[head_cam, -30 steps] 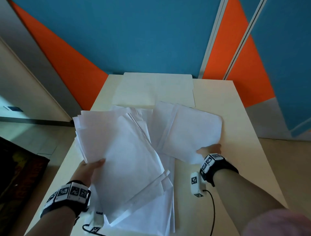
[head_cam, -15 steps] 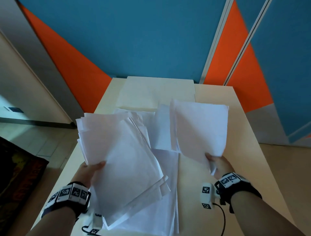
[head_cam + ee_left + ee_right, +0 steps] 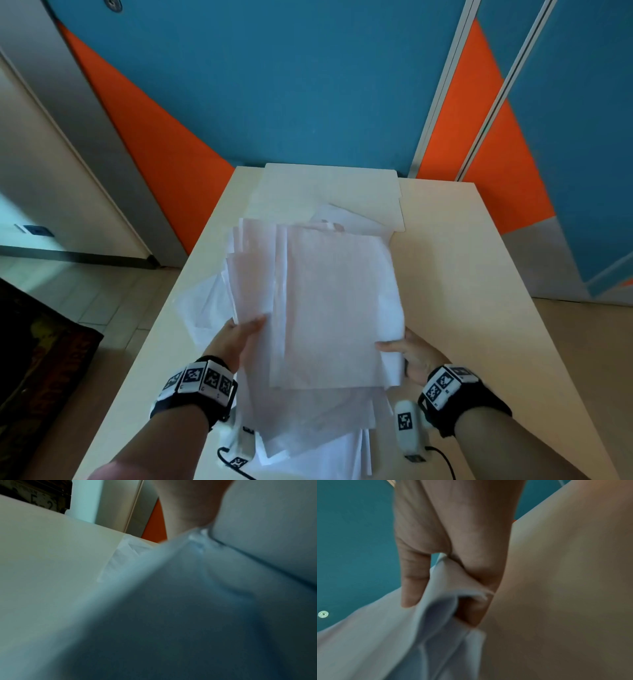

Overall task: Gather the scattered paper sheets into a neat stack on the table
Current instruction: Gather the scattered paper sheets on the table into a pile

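A loose bundle of white paper sheets (image 3: 329, 308) is held above the cream table (image 3: 479, 308) between both hands. My left hand (image 3: 239, 337) grips the bundle's left edge, thumb on top. My right hand (image 3: 407, 353) pinches the top sheets at their lower right corner; in the right wrist view the thumb (image 3: 414, 577) and fingers (image 3: 477, 563) clamp the folded paper edge (image 3: 453, 588). More sheets (image 3: 202, 308) lie flat on the table under and left of the bundle. The left wrist view is filled by blurred paper (image 3: 188, 608) close to the lens.
A large pale sheet or board (image 3: 329, 192) lies at the table's far end against the blue and orange wall. The table's left edge (image 3: 164, 308) drops to a tiled floor with a dark rug (image 3: 37, 359). Bare tabletop lies on the right side.
My right hand lifted its sheets from the right side of the table and carried them left onto the bundle in my left hand. The bundle now stands squarer to me.
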Tool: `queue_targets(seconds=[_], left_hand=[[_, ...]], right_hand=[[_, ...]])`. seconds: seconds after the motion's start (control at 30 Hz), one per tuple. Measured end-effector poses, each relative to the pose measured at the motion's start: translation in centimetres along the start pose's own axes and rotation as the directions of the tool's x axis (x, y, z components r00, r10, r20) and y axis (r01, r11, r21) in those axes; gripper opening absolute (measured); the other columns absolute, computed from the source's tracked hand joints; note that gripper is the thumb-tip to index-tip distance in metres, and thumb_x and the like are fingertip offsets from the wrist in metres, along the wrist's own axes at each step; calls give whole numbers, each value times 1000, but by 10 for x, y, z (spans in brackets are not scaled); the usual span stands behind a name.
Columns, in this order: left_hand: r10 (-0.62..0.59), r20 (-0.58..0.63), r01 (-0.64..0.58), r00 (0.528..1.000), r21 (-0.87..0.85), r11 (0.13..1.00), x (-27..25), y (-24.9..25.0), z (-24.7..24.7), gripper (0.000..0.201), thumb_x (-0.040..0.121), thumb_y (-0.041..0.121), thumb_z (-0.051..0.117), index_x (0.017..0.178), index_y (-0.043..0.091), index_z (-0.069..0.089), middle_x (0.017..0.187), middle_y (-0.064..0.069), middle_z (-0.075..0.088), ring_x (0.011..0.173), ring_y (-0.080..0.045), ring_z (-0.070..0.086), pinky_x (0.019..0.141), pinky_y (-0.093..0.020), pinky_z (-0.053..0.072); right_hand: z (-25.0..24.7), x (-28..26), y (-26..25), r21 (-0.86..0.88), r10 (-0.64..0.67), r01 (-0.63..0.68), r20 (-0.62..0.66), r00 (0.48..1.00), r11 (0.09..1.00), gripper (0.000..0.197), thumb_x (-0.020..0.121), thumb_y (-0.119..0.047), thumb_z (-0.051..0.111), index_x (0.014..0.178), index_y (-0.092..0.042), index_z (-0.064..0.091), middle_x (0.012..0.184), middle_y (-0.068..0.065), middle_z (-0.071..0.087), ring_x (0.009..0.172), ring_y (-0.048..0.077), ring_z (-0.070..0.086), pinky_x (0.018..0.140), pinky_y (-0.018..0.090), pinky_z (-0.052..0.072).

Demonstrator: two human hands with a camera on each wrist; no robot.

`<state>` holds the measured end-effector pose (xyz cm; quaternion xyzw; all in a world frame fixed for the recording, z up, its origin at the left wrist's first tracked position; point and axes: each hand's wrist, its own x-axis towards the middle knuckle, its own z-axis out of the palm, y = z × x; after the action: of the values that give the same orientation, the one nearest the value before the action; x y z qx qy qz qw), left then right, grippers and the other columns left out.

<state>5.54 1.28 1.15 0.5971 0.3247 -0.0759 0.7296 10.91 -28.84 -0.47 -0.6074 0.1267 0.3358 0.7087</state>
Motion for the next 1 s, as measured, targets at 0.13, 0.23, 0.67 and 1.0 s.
queue_targets(seconds=[0.13, 0.23, 0.67, 1.0], left_hand=[[-39, 61, 39, 997, -11, 999, -5, 4, 10, 62, 82, 61, 49, 122, 14, 56, 109, -10, 69, 104, -29, 64, 99, -42, 46], [-29, 133, 22, 991, 56, 998, -6, 11, 20, 61, 83, 57, 52, 119, 8, 60, 93, -7, 74, 89, -23, 69, 79, -33, 54], [-59, 394, 28, 917, 84, 996, -4, 23, 85, 36, 55, 2, 64, 90, 9, 66, 74, -4, 72, 73, -23, 65, 68, -31, 56], [177, -269, 152, 947, 858, 491, 11, 0, 46, 91, 64, 47, 78, 134, 9, 35, 134, -17, 39, 123, -34, 41, 96, -45, 41]], right_hand=[[15, -6, -4, -134, 35, -27, 59, 998, 991, 59, 72, 11, 68, 126, -6, 50, 110, 10, 66, 104, 28, 61, 94, 40, 48], [10, -6, -3, -197, 50, -43, 30, 998, 979, 56, 74, 18, 62, 126, -1, 53, 107, 9, 67, 103, 26, 61, 97, 40, 46], [-36, -16, -25, -71, -47, 41, -79, 996, 997, 106, 18, -40, 95, 112, -5, 62, 101, 13, 74, 95, 30, 69, 90, 43, 51], [-77, -45, -50, -61, -158, 146, -324, 933, 987, 97, 36, -37, 93, 117, 3, 58, 100, 13, 67, 93, 29, 63, 85, 38, 49]])
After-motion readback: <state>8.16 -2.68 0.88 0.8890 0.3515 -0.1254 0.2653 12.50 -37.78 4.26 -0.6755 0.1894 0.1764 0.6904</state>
